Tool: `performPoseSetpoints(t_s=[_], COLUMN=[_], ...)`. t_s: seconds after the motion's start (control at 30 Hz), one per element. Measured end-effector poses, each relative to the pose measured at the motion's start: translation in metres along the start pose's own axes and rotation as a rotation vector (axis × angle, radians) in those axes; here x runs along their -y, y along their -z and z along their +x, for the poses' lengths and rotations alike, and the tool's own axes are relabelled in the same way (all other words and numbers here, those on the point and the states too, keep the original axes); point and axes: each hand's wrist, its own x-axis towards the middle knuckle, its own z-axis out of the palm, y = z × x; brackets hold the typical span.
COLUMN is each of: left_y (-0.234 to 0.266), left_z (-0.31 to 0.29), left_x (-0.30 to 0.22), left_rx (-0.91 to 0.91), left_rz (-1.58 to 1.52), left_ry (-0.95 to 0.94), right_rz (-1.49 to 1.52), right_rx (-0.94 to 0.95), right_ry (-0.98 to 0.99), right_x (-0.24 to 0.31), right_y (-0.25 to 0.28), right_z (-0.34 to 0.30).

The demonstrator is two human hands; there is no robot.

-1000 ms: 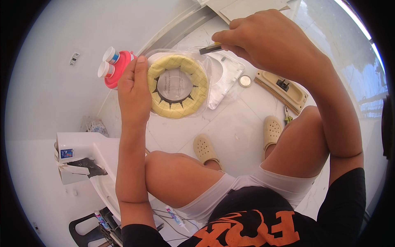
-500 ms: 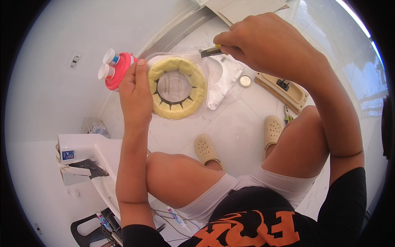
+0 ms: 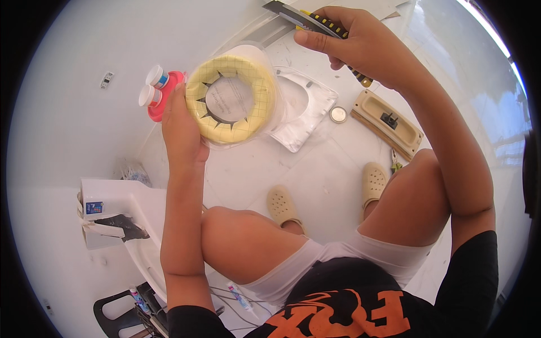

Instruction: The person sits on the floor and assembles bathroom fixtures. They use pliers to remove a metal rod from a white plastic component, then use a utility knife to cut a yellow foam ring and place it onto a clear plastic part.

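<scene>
Yellow ring (image 3: 264, 96) with clear plastic (image 3: 255, 53), gripped at left edge by left hand (image 3: 183, 129); right hand (image 3: 366, 48) closed around yellow-black knife (image 3: 315, 22)

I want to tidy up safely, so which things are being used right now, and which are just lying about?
In use:
- utility knife, in the right hand
- yellow ring in clear plastic, in the left hand

Probably just lying about:
- round tin
- beige panel
- green-handled tool
- white tube
</scene>
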Motion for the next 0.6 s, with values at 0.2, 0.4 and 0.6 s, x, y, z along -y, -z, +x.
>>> performPoseSetpoints(t_s=[0.2, 0.4, 0.6], left_y=[-0.003, -0.006, -0.004], left_z=[-0.001, -0.003, 0.004], left_x=[0.002, 0.002, 0.006], left_rx=[0.013, -0.037, -0.024], left_rz=[-0.107, -0.164, -0.169], left_ry=[0.018, -0.04, 0.024], right_rz=[0.479, 0.558, 0.57], right_rx=[0.274, 0.37, 0.365], right_ry=[-0.108, -0.165, -0.076], right_x=[-0.001, 0.006, 0.01], right_y=[-0.026, -0.038, -0.036], right_z=[0.001, -0.007, -0.009])
